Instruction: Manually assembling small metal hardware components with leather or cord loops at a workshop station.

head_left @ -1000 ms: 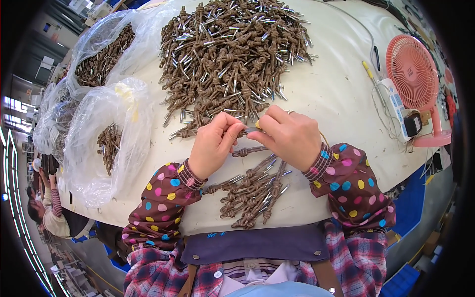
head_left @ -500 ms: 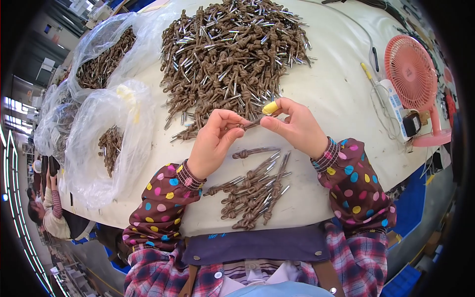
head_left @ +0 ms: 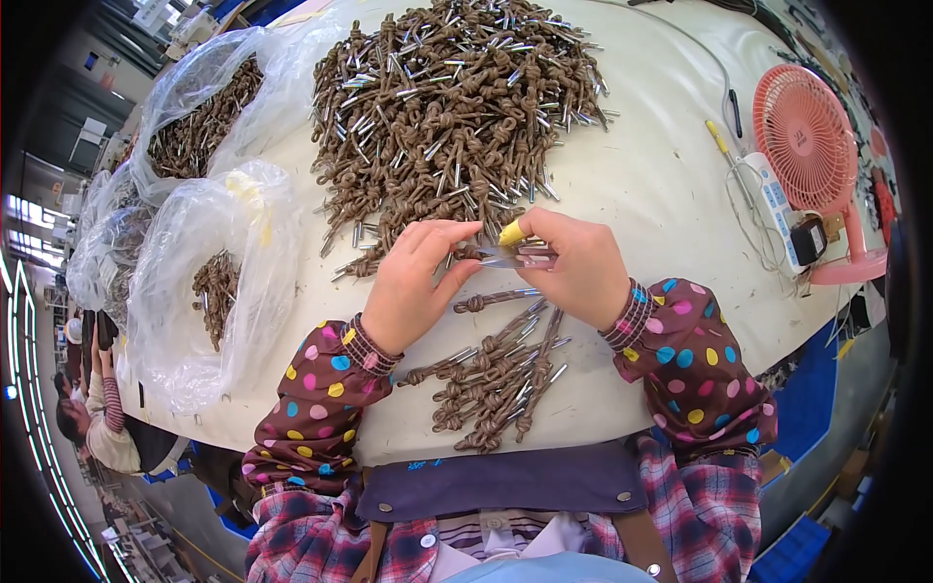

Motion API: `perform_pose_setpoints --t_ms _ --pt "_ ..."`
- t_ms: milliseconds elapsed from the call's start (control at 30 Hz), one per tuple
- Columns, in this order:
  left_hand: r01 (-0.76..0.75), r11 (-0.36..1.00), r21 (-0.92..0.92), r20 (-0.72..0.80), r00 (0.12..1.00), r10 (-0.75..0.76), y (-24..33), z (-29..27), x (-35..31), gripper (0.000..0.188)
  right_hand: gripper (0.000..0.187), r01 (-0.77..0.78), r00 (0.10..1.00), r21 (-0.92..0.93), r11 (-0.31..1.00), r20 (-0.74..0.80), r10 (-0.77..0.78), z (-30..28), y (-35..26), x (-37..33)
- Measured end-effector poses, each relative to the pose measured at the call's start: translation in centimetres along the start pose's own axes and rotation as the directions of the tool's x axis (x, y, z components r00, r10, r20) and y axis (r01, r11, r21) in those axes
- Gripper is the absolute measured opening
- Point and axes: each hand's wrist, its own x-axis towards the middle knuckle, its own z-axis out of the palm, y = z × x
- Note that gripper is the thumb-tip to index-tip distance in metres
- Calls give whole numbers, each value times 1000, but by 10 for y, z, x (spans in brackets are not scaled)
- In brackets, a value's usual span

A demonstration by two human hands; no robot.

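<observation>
My left hand [head_left: 413, 282] pinches a brown knotted cord [head_left: 469, 250] between thumb and forefinger, just below a big pile of similar knotted cords [head_left: 457, 117] with silvery tips. Close by on the right, my right hand [head_left: 573, 262] is closed at the same spot, a yellow cover [head_left: 512, 233] on its forefinger. Thin shiny pieces [head_left: 505, 258] show between the two hands; they are blurred, and I cannot tell whether they are cord tips or a small tool. Beneath my hands, a smaller group of knotted cords [head_left: 491, 389] lies on the pale table [head_left: 661, 204].
Clear plastic bags [head_left: 160, 311] with brown cords stand at the left. On the right are a pink fan [head_left: 802, 136], a white power strip [head_left: 773, 209] with cables, a yellow-handled tool [head_left: 719, 138] and a dark pen [head_left: 736, 115]. Another person [head_left: 107, 428] is farther off at the left.
My right hand has turned inward and moved slightly down, its covered forefinger now nearer the left fingers. Shiny pieces now show between the hands. My left hand has hardly moved.
</observation>
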Motion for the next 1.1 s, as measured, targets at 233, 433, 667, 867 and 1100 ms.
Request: perform_pose_setpoints --t_ms 233,433,667,867,1100 --pt "122 990 -71 74 990 -117 6 -1 -1 38 19 56 998 -17 998 -26 -57 5 1 -1" --pt "145 984 -103 8 989 -145 3 2 -2 18 20 34 999 64 997 -29 -33 7 0 -1" --pt "195 943 -270 107 979 -172 -9 -6 1 14 18 -131 989 289 949 -32 146 12 8 -2" --pt "53 988 -144 9 999 -52 -8 1 -1 9 16 -224 971 378 898 10 238 11 6 -1" --pt "-64 989 135 -86 993 76 0 7 -5 12 17 -161 979 419 894 -49 199 16 7 -3"
